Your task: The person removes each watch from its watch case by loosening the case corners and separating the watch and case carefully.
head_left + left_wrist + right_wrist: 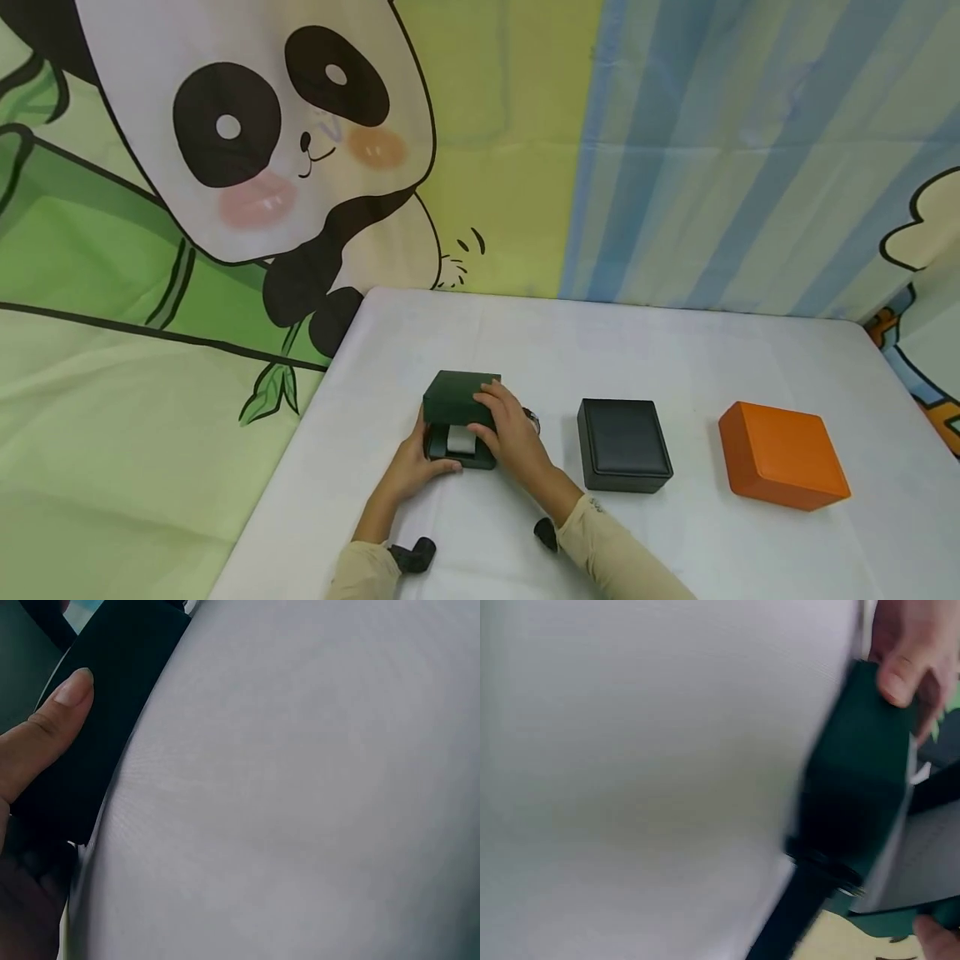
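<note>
A dark green watch box (459, 385) sits on the table with its lid raised, and a pale cushion (461, 439) shows inside. My left hand (408, 467) grips the box's base at its left side, its thumb (64, 712) lying on the front wall. My right hand (513, 433) holds the lid by its right side, fingers on top and thumb at the front edge; a fingertip (936, 941) shows on the lid in the right wrist view. Just right of the box, partly behind my right hand, lies what looks like a watch (532, 419) with a dark strap (791, 911).
A closed black box (625, 444) stands to the right on the white table (510, 333), and a closed orange box (783, 454) farther right. A panda-printed cloth (487, 208) hangs behind the table. Black fittings (416, 556) sit at both wrists.
</note>
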{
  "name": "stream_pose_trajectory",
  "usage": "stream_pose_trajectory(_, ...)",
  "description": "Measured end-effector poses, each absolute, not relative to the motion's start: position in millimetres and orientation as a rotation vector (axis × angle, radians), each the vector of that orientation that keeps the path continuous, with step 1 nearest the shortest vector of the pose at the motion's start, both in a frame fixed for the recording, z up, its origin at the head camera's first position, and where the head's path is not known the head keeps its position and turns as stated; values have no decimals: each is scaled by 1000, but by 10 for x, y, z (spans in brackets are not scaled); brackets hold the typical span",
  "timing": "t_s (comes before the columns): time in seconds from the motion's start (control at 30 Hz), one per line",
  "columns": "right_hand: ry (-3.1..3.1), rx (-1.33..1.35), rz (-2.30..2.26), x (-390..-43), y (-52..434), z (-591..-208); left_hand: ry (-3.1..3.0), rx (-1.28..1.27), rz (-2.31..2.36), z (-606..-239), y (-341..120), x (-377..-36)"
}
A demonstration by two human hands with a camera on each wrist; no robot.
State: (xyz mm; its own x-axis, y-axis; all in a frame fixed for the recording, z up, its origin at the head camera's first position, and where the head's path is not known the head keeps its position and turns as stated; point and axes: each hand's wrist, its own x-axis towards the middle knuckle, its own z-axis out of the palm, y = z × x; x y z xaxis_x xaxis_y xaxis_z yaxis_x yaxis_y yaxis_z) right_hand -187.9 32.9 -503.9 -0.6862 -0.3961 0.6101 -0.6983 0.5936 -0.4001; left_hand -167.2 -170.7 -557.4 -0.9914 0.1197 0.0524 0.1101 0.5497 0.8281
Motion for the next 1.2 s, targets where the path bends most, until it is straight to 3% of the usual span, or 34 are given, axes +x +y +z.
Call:
stream_pose_trajectory(0.4, -2304, 1026, 552, -1741, 558, -5192, 2673, 121, 1498, -5561, -1518, -1676)
stream_pose_trajectory(0.67, -2453, 954, 524, -1705, 667, -5164, 2661, 153, 1462, -5577, -1401, -1800)
stream_pose_trajectory(0.9, -2656, 1003, 626, -1663, 775, -4939, 2649, 160, 1485, -5526, -1477, -1766)
stream_pose_trajectory(1.07, -2691, 937, 746, -1643, 971, -4727, 2826, 168, 1430, -5279, -1538, -1680)
stream_pose_trajectory(1.2, -2665, 879, 760, -1681, 1224, -4565, 2987, 328, 1377, -5036, -1420, -1675)
